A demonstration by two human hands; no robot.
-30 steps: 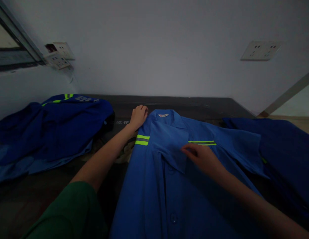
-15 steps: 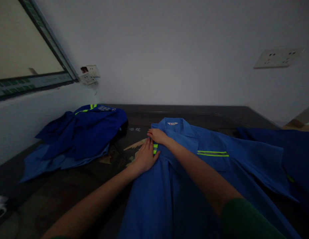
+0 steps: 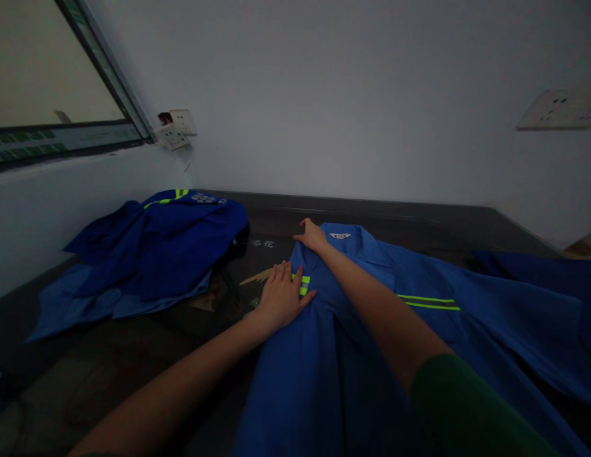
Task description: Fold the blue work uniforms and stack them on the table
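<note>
A blue work shirt point(image 3: 295, 393) with yellow-green reflective strips lies spread on the dark table, its collar point(image 3: 366, 244) toward the wall. My left hand point(image 3: 282, 298) rests flat with fingers spread on the shirt's left side, over the edge of a reflective strip point(image 3: 305, 284). Just beyond it, my right hand point(image 3: 313, 237) is at the shoulder edge beside the collar, thumb and finger apart. My right forearm crosses over the shirt front and hides part of it.
A heap of darker blue clothing point(image 3: 181, 247) sits on the left, over a lighter blue garment point(image 3: 61, 298). More dark blue cloth point(image 3: 528, 270) lies at the right. The table's raised back edge point(image 3: 395, 209) runs along the wall, with sockets point(image 3: 559, 109) above.
My right hand has moved away from my left hand toward the collar side, and its fingers have parted. My left hand stays flat on the shirt. The view has turned slightly left.
</note>
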